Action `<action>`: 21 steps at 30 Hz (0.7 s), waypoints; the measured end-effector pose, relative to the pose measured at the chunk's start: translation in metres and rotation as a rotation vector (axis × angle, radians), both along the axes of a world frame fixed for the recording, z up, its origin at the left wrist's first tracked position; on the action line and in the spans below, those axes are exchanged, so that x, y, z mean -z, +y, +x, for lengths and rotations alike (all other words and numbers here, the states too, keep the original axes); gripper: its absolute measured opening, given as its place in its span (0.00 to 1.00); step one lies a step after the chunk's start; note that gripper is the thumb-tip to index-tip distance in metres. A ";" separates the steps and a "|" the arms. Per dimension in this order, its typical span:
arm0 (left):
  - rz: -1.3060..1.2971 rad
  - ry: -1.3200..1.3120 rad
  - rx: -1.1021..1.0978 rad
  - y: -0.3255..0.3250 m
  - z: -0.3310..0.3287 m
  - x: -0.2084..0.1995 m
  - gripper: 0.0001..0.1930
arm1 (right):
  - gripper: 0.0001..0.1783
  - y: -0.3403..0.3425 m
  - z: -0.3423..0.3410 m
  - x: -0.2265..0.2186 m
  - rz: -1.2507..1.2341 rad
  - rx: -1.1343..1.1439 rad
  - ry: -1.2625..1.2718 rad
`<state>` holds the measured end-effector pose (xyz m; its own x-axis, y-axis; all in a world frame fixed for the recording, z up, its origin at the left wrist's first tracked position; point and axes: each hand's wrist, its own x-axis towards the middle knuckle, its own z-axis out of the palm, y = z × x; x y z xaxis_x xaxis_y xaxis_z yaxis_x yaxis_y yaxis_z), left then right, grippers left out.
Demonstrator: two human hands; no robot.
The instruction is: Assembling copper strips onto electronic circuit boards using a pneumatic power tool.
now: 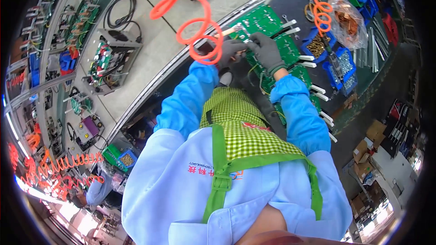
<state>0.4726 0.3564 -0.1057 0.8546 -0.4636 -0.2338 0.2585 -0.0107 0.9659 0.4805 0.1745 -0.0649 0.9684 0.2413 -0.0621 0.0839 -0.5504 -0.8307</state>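
Note:
My left hand point(230, 51), in a grey glove with bare skin at the fingertips, is curled at the near edge of the green circuit boards point(259, 22). An orange coiled hose partly covers it. My right hand point(267, 53), also gloved, reaches over the boards with thumb and forefinger pressed together close to the left fingertips. What either hand pinches is too small to make out. Just beyond them sits a tool with a pale wooden handle point(228, 31) and a shiny metal end. White strips point(307, 58) stick out from the boards' right side.
An orange coiled hose point(200, 22) hangs over my left hand; another point(323, 9) hangs above a power screwdriver point(335, 63). Blue bins of screws point(319, 45), a plastic bag of copper-coloured parts point(347, 22) and scissors point(309, 11) are right. An open-framed device point(111, 59) stands left.

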 end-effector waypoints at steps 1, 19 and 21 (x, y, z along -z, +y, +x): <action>0.181 -0.596 0.137 0.002 0.000 0.004 0.10 | 0.14 0.002 0.003 0.000 -0.041 -0.013 0.042; -0.393 0.781 -0.135 0.004 0.002 -0.008 0.07 | 0.14 0.005 -0.003 0.008 0.020 0.112 0.060; -0.394 0.754 -0.091 0.005 0.003 -0.005 0.06 | 0.13 0.008 -0.005 0.008 -0.041 0.044 -0.063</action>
